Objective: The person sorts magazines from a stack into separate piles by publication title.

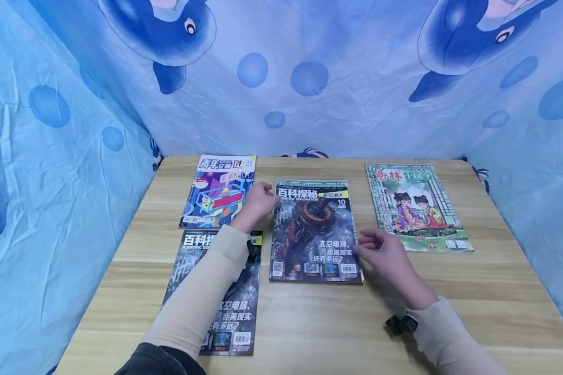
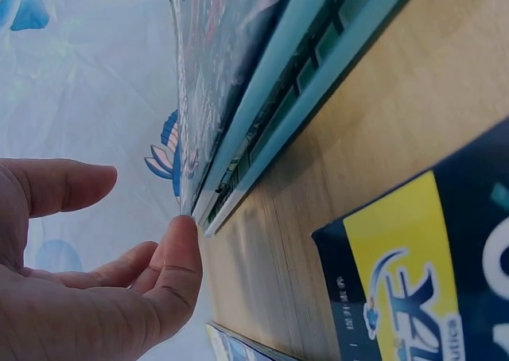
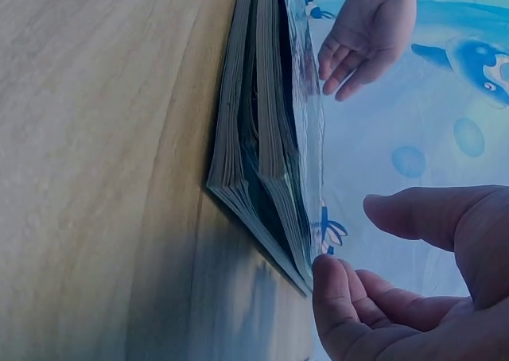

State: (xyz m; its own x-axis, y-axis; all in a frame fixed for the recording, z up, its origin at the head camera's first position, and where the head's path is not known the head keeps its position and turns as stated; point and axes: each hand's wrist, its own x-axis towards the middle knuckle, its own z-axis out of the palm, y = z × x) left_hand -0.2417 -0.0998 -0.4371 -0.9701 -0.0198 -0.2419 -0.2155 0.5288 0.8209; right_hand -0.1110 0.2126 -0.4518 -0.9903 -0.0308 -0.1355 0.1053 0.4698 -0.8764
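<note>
Magazine stack (image 1: 309,229) lies at the middle of the tabletop (image 1: 309,323), dark cover uppermost. My left hand (image 1: 257,204) is at its far left corner, my right hand (image 1: 384,255) beside its right edge; both have thumb and fingers apart, though I cannot tell whether they touch it. A dark magazine (image 1: 241,289) lies near left, a purple magazine (image 1: 218,194) far left, a green magazine (image 1: 417,208) right.

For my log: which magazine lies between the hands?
The central dark magazine, atop a green-edged one; its lookalike is partly hidden by the left forearm.
</note>
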